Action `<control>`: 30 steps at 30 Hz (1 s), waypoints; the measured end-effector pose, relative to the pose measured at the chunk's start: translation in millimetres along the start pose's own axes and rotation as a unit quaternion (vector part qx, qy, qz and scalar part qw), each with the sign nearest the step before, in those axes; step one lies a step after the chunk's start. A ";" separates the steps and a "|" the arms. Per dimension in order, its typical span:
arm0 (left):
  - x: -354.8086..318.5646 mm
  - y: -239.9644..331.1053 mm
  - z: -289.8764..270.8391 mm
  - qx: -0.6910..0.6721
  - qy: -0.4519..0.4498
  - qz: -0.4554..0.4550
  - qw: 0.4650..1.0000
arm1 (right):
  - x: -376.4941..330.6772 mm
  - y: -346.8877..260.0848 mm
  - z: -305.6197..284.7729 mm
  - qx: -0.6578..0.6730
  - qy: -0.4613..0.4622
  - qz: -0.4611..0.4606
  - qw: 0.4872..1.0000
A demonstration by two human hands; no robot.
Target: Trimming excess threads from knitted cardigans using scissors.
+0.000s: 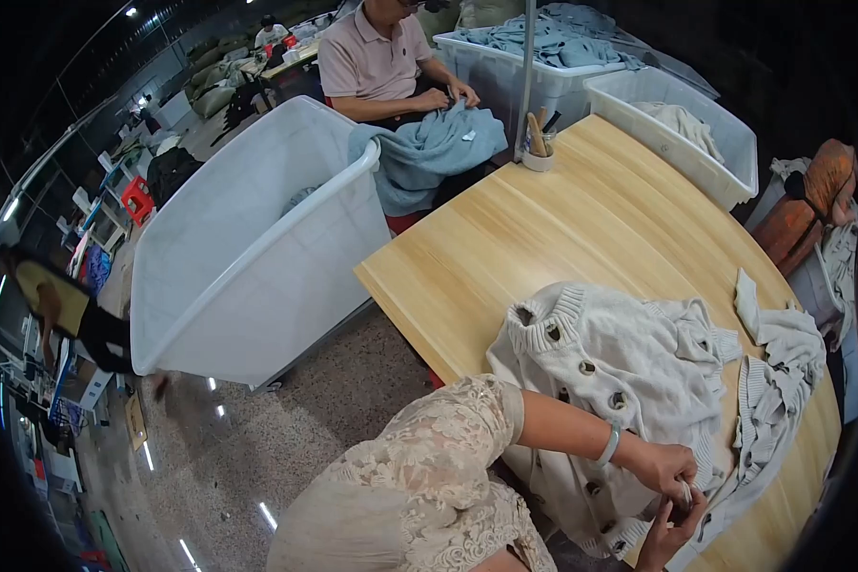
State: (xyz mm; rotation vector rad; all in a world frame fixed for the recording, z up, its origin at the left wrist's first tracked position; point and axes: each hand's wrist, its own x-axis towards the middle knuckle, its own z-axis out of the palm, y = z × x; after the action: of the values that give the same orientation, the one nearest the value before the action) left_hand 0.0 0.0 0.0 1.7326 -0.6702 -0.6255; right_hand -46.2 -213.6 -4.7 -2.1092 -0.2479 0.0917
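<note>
A cream knitted cardigan point(629, 357) with a ribbed collar and dark round buttons or holes down its front lies spread on the wooden table point(486, 257). At its lower right edge, my left hand point(665, 467), with a pale band at the wrist, pinches a small whitish bit. Whether this is part of the knit or a separate piece I cannot make out. Just below, my right hand point(675, 536) meets it, fingertips closed on the same spot. More cream knitted pieces point(777, 381) with ribbed edges lie along the table to the right of the cardigan.
Left of the table stands a large white plastic bin point(267, 276). A seated person point(381, 67) beyond it handles a blue-grey garment point(439, 157). A cup of tools point(538, 153) stands by a metal pole at the far corner. Bins of blue point(543, 43) and cream garments point(677, 124) stand behind.
</note>
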 end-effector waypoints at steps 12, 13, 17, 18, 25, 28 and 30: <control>-111.8 -2.2 -51.6 0.410 0.348 0.067 0.840 | -32.2 -53.2 -55.8 0.250 0.186 -0.130 0.941; -113.7 6.1 -75.3 0.416 0.318 0.008 0.852 | -15.7 -50.7 -52.0 0.222 0.206 -0.174 0.937; -93.8 67.1 -94.1 0.179 0.406 0.118 0.888 | 2.1 -108.0 -31.1 -0.087 0.167 -0.211 0.959; -89.6 85.8 -91.9 0.155 0.401 0.186 0.883 | 0.6 -110.6 -25.9 -0.110 0.147 -0.179 0.967; -41.3 141.5 34.4 0.237 0.232 0.474 0.816 | 0.5 -103.3 -16.3 0.003 0.111 -0.201 0.973; -48.2 130.1 19.5 0.365 0.268 0.415 0.789 | -27.6 -82.1 -30.7 0.008 0.157 -0.203 0.966; -60.0 121.8 -13.1 0.308 0.208 0.296 0.880 | -28.9 -67.2 -42.9 0.012 0.191 -0.203 0.960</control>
State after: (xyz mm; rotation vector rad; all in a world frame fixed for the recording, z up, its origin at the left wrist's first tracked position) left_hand -47.4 24.9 125.4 1.9939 -1.0957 0.4350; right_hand -76.8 -221.6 74.0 -1.9633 -0.4364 -0.5487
